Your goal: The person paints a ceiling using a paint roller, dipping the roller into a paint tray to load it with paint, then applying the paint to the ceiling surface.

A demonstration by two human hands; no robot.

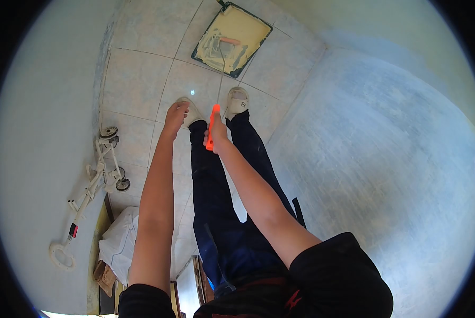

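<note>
My right hand (219, 132) is wrapped around the orange handle of a paint roller (215, 114). Its thin metal rod runs forward to the small roller head (229, 41), which rests in a paint tray (205, 51) on the floor. Cream-coloured paint (245, 26) covers much of the dark-rimmed tray, with a scraped, greyish patch near the roller. Left of the handle, my left hand (176, 117) hangs in the air over one slipper, its fingers loosely bent and apart. Nothing shows in that hand.
Tiled floor (136, 79) lies between a left wall (46, 106) and a patchy bluish-white right wall (354, 148). A white wheeled frame (97, 177) leans at the left, with a white bag (119, 238) behind it. My slippers (238, 100) stand just short of the tray.
</note>
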